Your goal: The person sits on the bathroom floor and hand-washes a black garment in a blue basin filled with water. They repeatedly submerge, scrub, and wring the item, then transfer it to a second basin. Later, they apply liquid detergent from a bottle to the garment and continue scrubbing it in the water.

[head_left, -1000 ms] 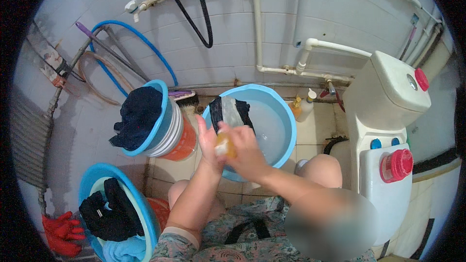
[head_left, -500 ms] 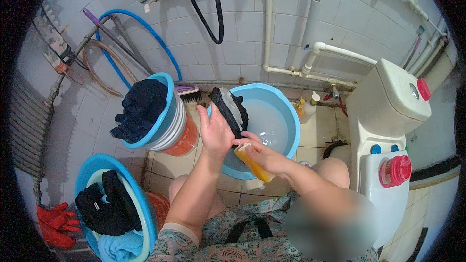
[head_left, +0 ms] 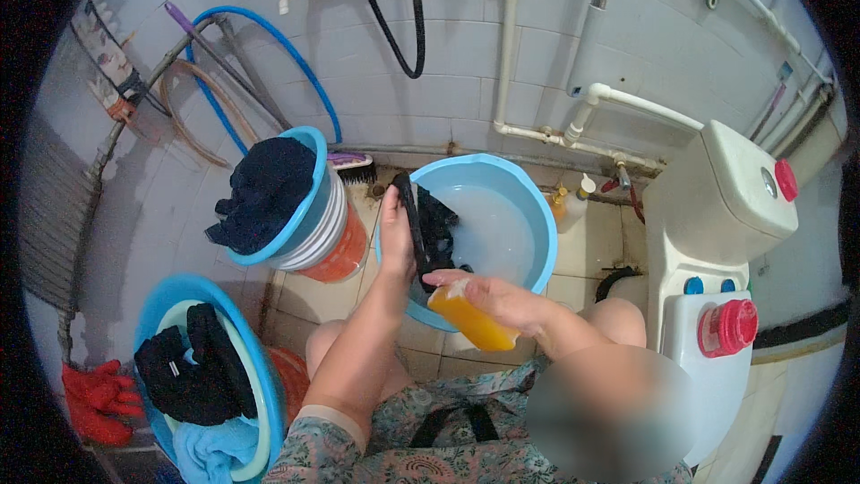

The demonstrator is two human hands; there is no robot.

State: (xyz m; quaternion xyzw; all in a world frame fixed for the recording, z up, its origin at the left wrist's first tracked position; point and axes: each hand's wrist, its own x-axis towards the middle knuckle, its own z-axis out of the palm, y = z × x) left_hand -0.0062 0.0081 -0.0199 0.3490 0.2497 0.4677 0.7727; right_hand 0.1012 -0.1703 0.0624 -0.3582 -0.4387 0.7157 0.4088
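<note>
Over the left part of a light-blue basin of cloudy water, my left hand holds a piece of black clothing. The cloth lies along the palm and hangs toward the water, hiding part of the fingers. In my right hand is a long yellow bar of soap, gripped from above. The soap tilts down to the right, near the basin's front rim. The fingertips of that hand are close to the lower end of the black cloth; whether they touch it, I cannot tell.
On the left, a blue basin with dark clothes sits on a bucket. Nearer stands another blue tub with black clothes and a blue towel. A scrub brush, pump bottles and a toilet surround the basin.
My left hand has turned edge-on with the black cloth, whose lighter patch no longer shows. My right hand has turned the soap so its broad yellow side shows more.
</note>
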